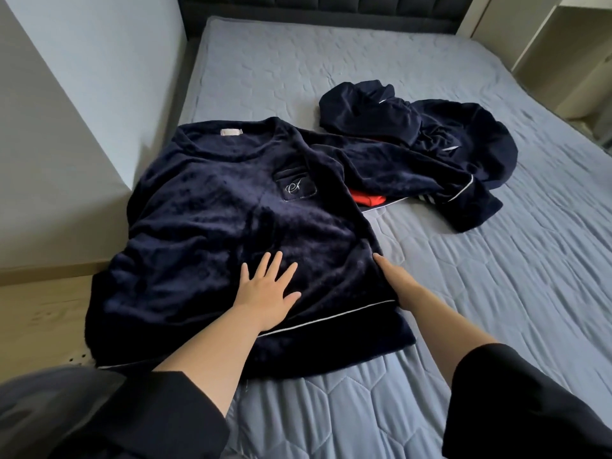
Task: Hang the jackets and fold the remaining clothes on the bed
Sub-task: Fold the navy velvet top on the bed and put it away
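Observation:
A navy fleece top (215, 207) with a chest pocket and white piping lies spread face up on the left half of the bed (496, 293). Its left side hangs over the bed's edge. My left hand (265, 293) rests flat on its lower front with the fingers spread. My right hand (395, 283) is at the top's right side seam, one digit on top of the cloth and the others hidden beneath it, pinching the edge. The top's right sleeve (430, 190) stretches out to the right.
A heap of navy clothes (430, 127) lies further up the bed, over the sleeve's end. A red garment (367, 198) peeks out under the sleeve. A grey wall and a wooden ledge (43, 303) run along the bed's left side, with a dark headboard (331, 8) at the far end.

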### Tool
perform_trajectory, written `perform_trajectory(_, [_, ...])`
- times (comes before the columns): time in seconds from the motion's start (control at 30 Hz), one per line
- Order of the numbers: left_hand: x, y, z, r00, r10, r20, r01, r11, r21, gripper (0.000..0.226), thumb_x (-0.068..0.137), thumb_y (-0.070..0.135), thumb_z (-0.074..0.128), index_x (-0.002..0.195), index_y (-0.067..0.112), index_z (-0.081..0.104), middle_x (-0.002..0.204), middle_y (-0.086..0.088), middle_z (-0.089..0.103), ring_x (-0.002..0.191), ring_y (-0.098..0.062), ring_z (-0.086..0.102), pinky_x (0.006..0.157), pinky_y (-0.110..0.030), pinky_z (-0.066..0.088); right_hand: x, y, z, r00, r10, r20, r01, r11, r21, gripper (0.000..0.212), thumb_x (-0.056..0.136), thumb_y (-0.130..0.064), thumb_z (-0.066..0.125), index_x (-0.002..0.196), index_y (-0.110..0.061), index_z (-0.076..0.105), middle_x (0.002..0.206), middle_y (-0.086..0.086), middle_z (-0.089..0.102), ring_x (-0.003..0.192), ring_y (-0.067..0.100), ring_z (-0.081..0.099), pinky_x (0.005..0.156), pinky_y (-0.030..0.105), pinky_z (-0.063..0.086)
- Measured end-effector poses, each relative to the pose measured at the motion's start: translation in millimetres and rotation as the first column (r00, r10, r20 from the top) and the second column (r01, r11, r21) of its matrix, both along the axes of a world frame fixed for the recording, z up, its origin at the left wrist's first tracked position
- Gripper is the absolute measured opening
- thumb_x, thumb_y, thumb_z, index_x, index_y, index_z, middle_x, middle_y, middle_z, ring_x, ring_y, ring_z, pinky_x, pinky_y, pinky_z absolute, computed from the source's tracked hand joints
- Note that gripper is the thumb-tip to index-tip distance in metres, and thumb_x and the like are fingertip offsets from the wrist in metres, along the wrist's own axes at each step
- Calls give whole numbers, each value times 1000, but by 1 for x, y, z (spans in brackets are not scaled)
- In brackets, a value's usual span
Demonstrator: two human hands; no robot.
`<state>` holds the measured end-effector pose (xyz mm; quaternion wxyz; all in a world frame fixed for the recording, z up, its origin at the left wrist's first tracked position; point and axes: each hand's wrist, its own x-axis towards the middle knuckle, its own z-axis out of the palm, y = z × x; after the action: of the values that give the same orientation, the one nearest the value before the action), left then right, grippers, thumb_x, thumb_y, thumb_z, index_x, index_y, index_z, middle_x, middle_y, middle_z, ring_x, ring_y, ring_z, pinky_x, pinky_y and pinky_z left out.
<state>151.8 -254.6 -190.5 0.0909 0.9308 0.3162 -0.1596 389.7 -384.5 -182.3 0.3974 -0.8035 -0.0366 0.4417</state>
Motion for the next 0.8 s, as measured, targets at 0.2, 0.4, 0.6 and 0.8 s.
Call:
perform_trajectory(0.2, [6, -33, -5, 959, -270, 84, 267, 962, 52, 63, 96, 58, 16, 148, 35, -12, 157, 1, -19, 143, -20, -20, 113, -54, -5, -21, -11, 0, 814, 266, 516, -63, 924, -377, 59, 92, -58, 36, 103, -5, 61, 109, 17, 64, 93, 32, 59, 72, 34, 40])
perform_trajectory(0.4, [-15, -43, -12, 943, -332, 10, 332, 943, 39, 61, 98, 54, 15, 148, 31, -11, 157, 2, -17, 143, -17, -20, 114, -47, -8, -44, -18, -17, 632, 200, 749, 147, 918, -369, 51, 97, -33, 40, 139, -4, 30, 138, 17, 43, 122, 36, 44, 93, 46, 36])
perform_trajectory(0.6, [-34, -27, -14, 980, -185, 74, 177, 980, 95, 56, 100, 43, 17, 150, 29, -5, 158, 2, -13, 144, -16, -18, 114, -48, -7, -100, 15, -36, 213, 591, 778, -397, 780, -484, 53, 97, -29, 36, 147, -15, 27, 155, 7, 24, 144, 21, 17, 115, 48, 9])
perform_trajectory(0.8, [-82, 12, -19, 999, 19, 46, -24, 995, 95, 61, 98, 51, 21, 149, 33, -8, 158, 3, -15, 144, -17, -17, 115, -48, -5, -131, 62, -23, 601, 401, 691, -210, 914, -348, 62, 91, -20, 36, 149, -11, 16, 159, 7, 6, 146, 19, 1, 115, 52, 1])
